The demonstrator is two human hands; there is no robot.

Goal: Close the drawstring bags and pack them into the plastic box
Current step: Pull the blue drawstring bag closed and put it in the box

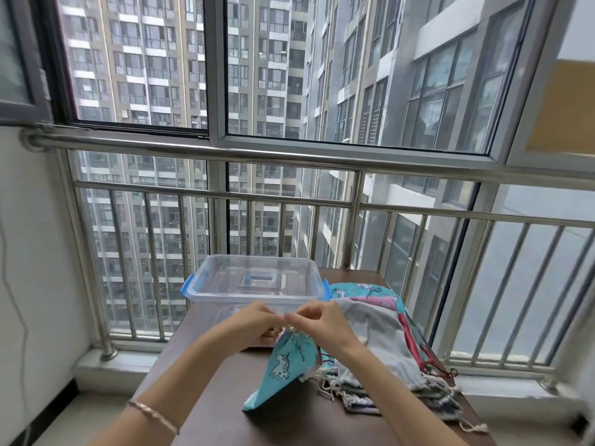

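A turquoise drawstring bag with a unicorn print hangs gathered at its top above the brown table. My left hand and my right hand meet over its mouth, each pinching the drawstring there. Behind them stands the clear plastic box with blue latches, open; what looks like its lid lies beneath it. A pile of other drawstring bags, grey, pink and turquoise, lies flat to the right of the held bag.
The table stands against a steel railing and large windows. Loose cords and tassels trail from the pile toward the table's right edge. A white wall with a hanging cable is on the left.
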